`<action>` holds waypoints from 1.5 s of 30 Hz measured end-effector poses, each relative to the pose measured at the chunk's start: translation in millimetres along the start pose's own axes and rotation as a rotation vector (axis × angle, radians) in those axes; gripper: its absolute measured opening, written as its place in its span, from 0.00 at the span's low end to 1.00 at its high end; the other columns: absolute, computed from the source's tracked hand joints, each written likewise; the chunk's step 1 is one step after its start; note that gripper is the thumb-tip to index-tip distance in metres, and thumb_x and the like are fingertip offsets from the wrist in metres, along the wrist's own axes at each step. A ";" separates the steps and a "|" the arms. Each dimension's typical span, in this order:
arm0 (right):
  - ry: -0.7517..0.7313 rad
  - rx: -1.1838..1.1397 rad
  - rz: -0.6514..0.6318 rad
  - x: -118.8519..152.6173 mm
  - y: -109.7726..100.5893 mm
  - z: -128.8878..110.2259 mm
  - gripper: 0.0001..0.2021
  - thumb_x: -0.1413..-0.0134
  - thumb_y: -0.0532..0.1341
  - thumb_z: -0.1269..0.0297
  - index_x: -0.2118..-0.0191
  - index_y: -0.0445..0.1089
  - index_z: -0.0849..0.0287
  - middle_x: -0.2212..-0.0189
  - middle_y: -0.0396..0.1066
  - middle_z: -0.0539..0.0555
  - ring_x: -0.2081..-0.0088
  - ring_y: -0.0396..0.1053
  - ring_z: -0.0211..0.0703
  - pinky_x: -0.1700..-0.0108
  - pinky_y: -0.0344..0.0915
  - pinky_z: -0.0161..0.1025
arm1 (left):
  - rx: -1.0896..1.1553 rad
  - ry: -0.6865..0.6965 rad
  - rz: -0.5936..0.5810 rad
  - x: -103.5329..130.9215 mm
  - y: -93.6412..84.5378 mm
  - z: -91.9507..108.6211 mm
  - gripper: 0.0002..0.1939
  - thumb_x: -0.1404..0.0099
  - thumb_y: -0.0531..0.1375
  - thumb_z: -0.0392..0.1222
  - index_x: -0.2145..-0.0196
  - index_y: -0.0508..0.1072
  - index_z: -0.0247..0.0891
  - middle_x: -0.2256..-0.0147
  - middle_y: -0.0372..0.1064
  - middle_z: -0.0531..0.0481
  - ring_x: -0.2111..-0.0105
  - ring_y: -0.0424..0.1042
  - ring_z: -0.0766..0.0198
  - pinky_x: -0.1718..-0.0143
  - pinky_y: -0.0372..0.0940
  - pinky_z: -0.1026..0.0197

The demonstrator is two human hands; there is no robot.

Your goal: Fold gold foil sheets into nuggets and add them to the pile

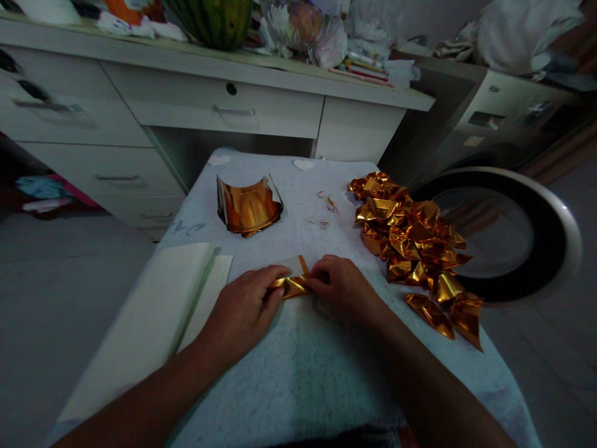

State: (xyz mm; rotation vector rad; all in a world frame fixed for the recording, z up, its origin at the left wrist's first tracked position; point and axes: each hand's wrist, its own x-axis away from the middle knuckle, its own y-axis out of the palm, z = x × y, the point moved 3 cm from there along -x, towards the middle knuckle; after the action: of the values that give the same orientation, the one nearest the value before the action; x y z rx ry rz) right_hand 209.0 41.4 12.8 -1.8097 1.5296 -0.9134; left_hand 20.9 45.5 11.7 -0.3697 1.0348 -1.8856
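Between my two hands, low over the cloth, is a sheet of gold foil paper (293,287), partly rolled or folded into a narrow strip with its pale back showing behind. My left hand (249,298) pinches the strip's left end between thumb and fingers. At the right end, the closed fingers of my right hand (338,283) grip the same strip. A curved stack of gold foil sheets (249,208) lies beyond my left hand. To the right is a heap of folded gold foil pieces (410,230).
Pale paper sheets (140,323) lie at the left on the cloth-covered table (317,386). A few thin scraps or bands (332,204) rest near the middle. Behind stands a white drawer desk (209,106) bearing a watermelon (212,22). A washing machine's open door (559,236) is at the right.
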 end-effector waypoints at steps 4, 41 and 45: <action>0.005 0.054 0.021 0.0 1.0 -1.2 0.05 0.46 0.64 0.65 0.71 0.72 0.59 0.70 0.68 0.51 0.68 0.64 0.38 0.66 0.55 0.36 | 0.028 0.045 -0.022 -0.2 4.5 2.5 0.14 0.33 0.51 0.35 0.54 0.72 0.41 0.60 0.69 0.48 0.59 0.70 0.60 0.58 0.67 0.56; -0.019 -0.032 0.095 1.3 8.5 -12.4 0.05 0.50 0.61 0.75 0.68 0.66 0.58 0.66 0.69 0.52 0.60 0.60 0.45 0.57 0.52 0.41 | -0.121 0.026 -0.104 -0.9 10.8 3.7 0.14 0.35 0.52 0.32 0.56 0.73 0.40 0.64 0.64 0.48 0.63 0.66 0.58 0.62 0.64 0.55; -0.009 -0.076 0.087 2.0 8.2 -12.2 0.08 0.50 0.60 0.76 0.64 0.64 0.58 0.71 0.69 0.48 0.63 0.61 0.43 0.58 0.51 0.40 | -0.114 0.033 -0.113 -0.6 10.7 4.3 0.14 0.34 0.51 0.33 0.55 0.72 0.41 0.64 0.64 0.48 0.63 0.66 0.58 0.61 0.64 0.54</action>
State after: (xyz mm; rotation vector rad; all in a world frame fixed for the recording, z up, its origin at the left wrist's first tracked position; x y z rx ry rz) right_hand 194.6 38.0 13.7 -1.7824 1.6442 -0.8151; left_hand 30.1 41.5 6.1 -0.4734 1.1678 -1.9431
